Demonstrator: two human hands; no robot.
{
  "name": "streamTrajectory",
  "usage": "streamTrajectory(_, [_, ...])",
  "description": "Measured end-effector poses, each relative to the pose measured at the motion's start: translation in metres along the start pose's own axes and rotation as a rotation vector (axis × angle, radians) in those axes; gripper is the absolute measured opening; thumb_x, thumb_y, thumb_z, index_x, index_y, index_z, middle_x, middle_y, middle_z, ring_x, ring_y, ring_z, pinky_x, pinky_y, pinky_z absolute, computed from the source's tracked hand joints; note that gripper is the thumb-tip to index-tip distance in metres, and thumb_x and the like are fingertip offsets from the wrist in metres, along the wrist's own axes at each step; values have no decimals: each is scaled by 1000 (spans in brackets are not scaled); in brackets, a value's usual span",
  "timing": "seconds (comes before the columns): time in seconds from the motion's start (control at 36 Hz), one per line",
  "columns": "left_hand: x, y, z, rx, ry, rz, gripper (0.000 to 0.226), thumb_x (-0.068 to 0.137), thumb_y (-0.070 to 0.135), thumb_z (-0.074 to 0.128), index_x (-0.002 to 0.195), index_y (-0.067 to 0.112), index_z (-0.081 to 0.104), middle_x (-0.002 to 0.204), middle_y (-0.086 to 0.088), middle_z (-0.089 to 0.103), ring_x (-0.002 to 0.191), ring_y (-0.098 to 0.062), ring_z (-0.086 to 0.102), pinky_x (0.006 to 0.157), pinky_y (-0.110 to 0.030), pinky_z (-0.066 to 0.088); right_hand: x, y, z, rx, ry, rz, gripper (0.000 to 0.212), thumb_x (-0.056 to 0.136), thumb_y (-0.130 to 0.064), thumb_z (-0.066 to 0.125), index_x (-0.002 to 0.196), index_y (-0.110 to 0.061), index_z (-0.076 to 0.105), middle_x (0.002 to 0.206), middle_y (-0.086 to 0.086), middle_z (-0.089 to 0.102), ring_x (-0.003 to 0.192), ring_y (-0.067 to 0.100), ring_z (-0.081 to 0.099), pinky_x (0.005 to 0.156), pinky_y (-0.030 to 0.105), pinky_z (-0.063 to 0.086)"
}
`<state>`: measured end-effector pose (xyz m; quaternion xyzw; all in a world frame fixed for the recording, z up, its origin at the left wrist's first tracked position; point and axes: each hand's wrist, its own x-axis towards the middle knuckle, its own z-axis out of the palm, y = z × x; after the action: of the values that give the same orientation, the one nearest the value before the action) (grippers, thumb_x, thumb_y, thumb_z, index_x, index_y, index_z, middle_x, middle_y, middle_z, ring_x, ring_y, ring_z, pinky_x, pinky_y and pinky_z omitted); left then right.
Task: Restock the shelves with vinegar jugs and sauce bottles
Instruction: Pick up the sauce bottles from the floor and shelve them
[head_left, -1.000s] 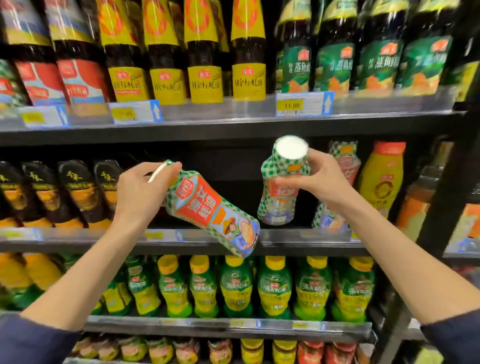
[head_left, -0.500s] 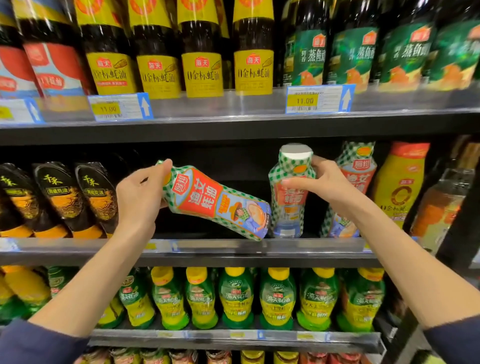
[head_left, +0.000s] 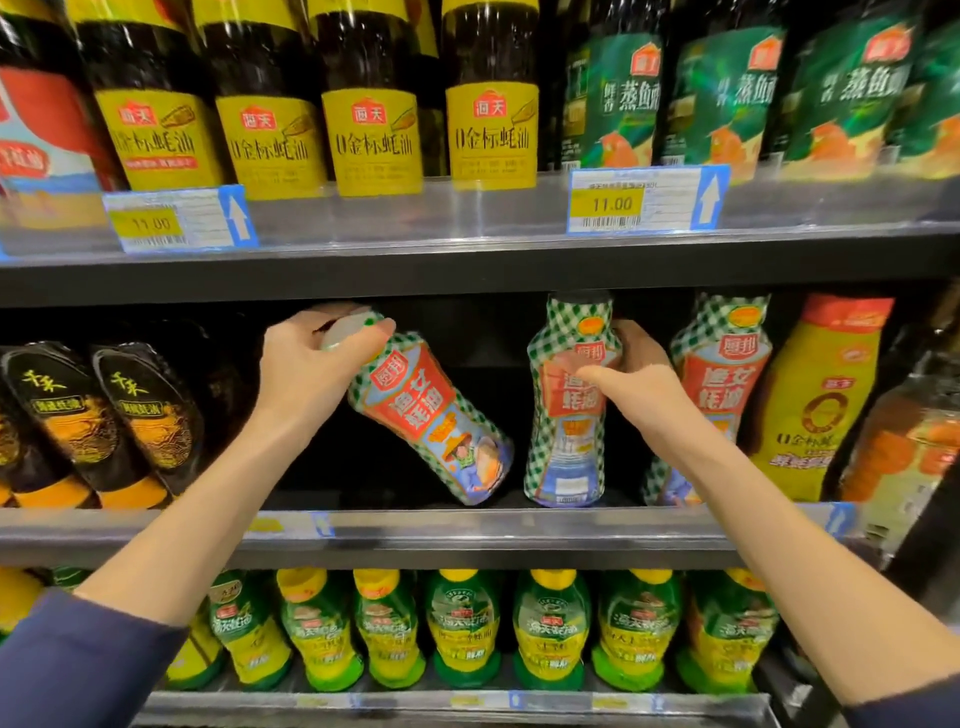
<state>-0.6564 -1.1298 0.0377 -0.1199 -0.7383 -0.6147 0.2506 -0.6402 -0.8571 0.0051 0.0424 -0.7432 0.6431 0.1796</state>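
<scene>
Two green-checked sauce bottles with red labels are in my hands at the middle shelf (head_left: 467, 530). My left hand (head_left: 306, 374) grips the cap end of the tilted bottle (head_left: 431, 421), whose base leans right and sits at the shelf floor. My right hand (head_left: 634, 379) holds the upright bottle (head_left: 566, 410) by its neck and shoulder, its base standing on the shelf. A third matching bottle (head_left: 722, 384) stands just right of it.
Black pouch bottles (head_left: 145, 410) stand at the left of the middle shelf, a yellow bottle (head_left: 815, 400) at the right. A dark gap lies behind the tilted bottle. Yellow-label bottles (head_left: 374, 135) fill the shelf above, green ones (head_left: 457, 629) the shelf below.
Both bottles went deeper into the middle shelf. The right one came down to stand upright on the shelf. The left one swung from nearly flat toward upright, base down.
</scene>
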Motion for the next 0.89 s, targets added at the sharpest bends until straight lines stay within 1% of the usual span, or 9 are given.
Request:
streamTrajectory(0.06, [6,5,8,-40,-63,16,14,80,9,72,80,21,64,69,14,71,68,4,67,58,-9,48,2,3,4,28,19,12,52,80,-17,73,125,-15,48,103,-4,67,88,4,66,66,15,53])
streamTrajectory(0.14, [15,7,21,-51,-136,32,23,78,5,73,81,24,63,69,23,69,69,8,66,60,-7,48,5,6,9,66,52,29,56,80,-22,73,128,-13,45,108,-1,65,93,7,65,73,20,53])
streamTrajectory(0.25, [28,5,35,-5,-173,24,24,75,15,78,82,30,60,82,21,62,66,15,62,57,-3,44,7,11,10,81,62,-1,41,80,-18,72,115,-15,51,98,-2,66,80,0,66,63,14,53])
streamTrajectory(0.42, [41,3,46,82,-243,-94,27,70,38,78,89,32,61,91,16,64,79,5,60,65,-10,47,8,16,13,134,104,-8,64,77,-16,74,133,-6,44,115,10,65,90,9,65,67,15,56])
streamTrajectory(0.53, [41,10,59,94,-314,-143,21,72,37,78,76,33,58,74,20,60,63,8,57,50,-3,44,8,19,16,141,135,-21,68,78,-15,73,136,-6,40,118,11,63,95,10,64,69,14,55])
streamTrajectory(0.67, [36,14,74,95,-389,-199,18,72,35,79,72,29,61,55,22,62,49,7,61,47,-7,45,3,23,19,135,168,-51,67,79,-18,73,137,-12,39,116,4,63,99,8,64,77,18,56])
streamTrajectory(0.78, [31,3,74,6,-301,-138,17,75,29,75,81,31,59,77,16,66,60,7,64,60,-11,50,-2,33,18,86,168,-69,80,75,-13,77,141,-18,32,120,-2,60,106,6,61,89,28,52])
streamTrajectory(0.83, [22,-2,76,-53,-268,-126,18,77,23,74,84,28,58,81,10,66,61,7,65,57,-9,50,-9,37,18,13,149,-93,84,73,-12,79,141,-19,30,115,-10,60,101,-3,61,84,19,51])
streamTrajectory(0.89, [6,-11,79,-132,-237,-126,33,71,18,79,95,23,56,84,9,68,68,4,67,57,-12,51,-18,43,20,-86,147,-116,90,69,-18,82,141,-18,28,108,-19,56,95,-14,58,77,8,48])
